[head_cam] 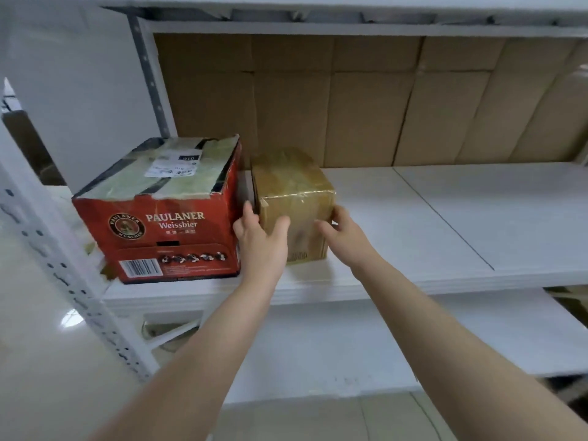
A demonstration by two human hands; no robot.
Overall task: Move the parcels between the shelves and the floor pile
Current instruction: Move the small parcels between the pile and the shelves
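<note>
beer carton left (on shelf), parcel right

One view only, and it rode on the person's head, facing forward and tipped down along both forearms into the rack. It sat close: the shelf filled mid-frame, with the red box and brown box at arm's length, just left of centre. The upright leaned in the wide lens at left. An upper shelf skimmed the top edge, a lower shelf crossed below.

Bare left hand and right hand on slim, bare forearms
</note>
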